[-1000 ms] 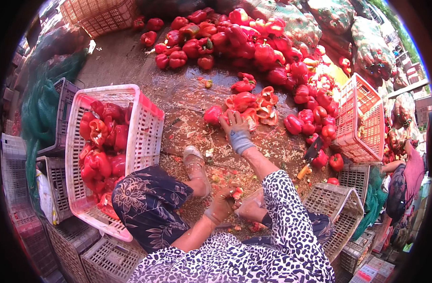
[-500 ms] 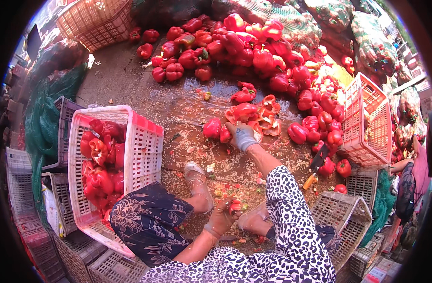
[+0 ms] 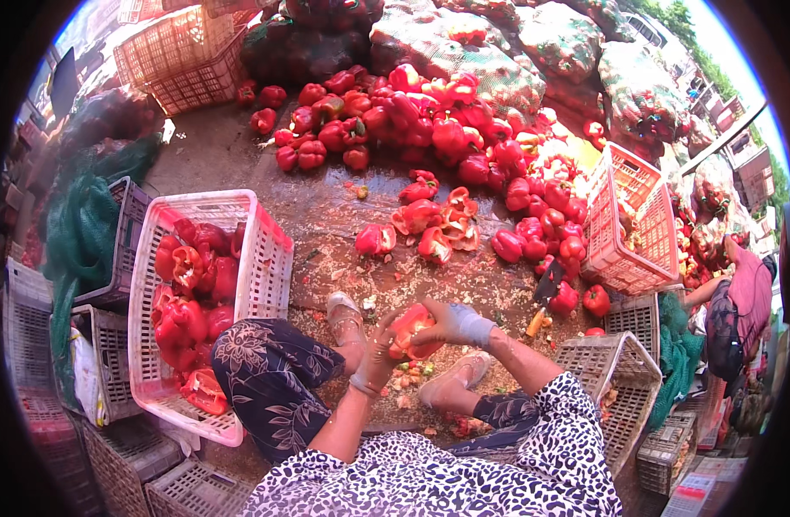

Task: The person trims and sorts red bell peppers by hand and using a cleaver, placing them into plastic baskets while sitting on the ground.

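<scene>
your left hand (image 3: 376, 355) curls round the near left side of a shiny red pepper (image 3: 410, 330), and your right hand (image 3: 453, 325), with a pale blue-grey cuff at the wrist, closes on its right side, so the two hold it together above the floor (image 3: 205, 164), between your feet. the floor is brown and damp-looking, gritty with pale seeds and scraps. ahead of your hands lies a loose cluster of cut peppers (image 3: 434, 220), their smooth skins curving around hollow insides. to your left, a tilted plastic crate (image 3: 272, 271), pinkish white with slotted lattice walls, holds glossy, folded pepper pieces (image 3: 177, 323). to your right, a knife (image 3: 535, 323) with a yellow-orange handle and a dark, broad blade is near some whole peppers. farther off, a heap of plump, lobed peppers (image 3: 403, 112) rests against bulging mesh sacks (image 3: 464, 65); crumpled green netting (image 3: 80, 224) hangs at the far left.
</scene>
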Tool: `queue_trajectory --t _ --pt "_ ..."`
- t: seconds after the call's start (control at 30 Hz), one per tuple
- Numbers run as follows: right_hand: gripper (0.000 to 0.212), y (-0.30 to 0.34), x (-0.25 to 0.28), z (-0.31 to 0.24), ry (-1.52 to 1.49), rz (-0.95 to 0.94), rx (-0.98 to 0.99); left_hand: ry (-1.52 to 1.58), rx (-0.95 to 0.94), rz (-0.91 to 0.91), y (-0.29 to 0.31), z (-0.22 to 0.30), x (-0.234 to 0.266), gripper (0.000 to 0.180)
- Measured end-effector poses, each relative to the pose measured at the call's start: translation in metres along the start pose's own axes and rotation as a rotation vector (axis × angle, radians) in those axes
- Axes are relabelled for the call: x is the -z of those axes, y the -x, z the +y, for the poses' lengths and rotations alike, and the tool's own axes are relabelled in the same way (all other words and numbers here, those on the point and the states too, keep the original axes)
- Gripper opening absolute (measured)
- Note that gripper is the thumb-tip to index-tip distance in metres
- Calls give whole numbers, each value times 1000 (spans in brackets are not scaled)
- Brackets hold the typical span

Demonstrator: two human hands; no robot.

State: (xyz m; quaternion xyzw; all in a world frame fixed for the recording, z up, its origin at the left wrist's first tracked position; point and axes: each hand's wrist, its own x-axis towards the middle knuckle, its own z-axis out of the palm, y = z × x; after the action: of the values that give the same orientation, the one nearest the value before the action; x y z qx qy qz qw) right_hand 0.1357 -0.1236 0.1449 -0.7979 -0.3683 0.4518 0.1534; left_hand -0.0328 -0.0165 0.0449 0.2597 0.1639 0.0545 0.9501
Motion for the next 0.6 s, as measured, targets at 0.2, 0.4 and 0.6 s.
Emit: queue_trajectory --t 0.2,0.4,0.6 --pt "90 13 -31 2 -56 193 190 -112 -3 75 10 10 -13 53" --pt "79 41 -53 -33 483 405 61 -270 -101 213 20 3 -16 40" --pt "72 35 -94 -26 404 609 58 -347 -146 291 22 -3 -16 34"
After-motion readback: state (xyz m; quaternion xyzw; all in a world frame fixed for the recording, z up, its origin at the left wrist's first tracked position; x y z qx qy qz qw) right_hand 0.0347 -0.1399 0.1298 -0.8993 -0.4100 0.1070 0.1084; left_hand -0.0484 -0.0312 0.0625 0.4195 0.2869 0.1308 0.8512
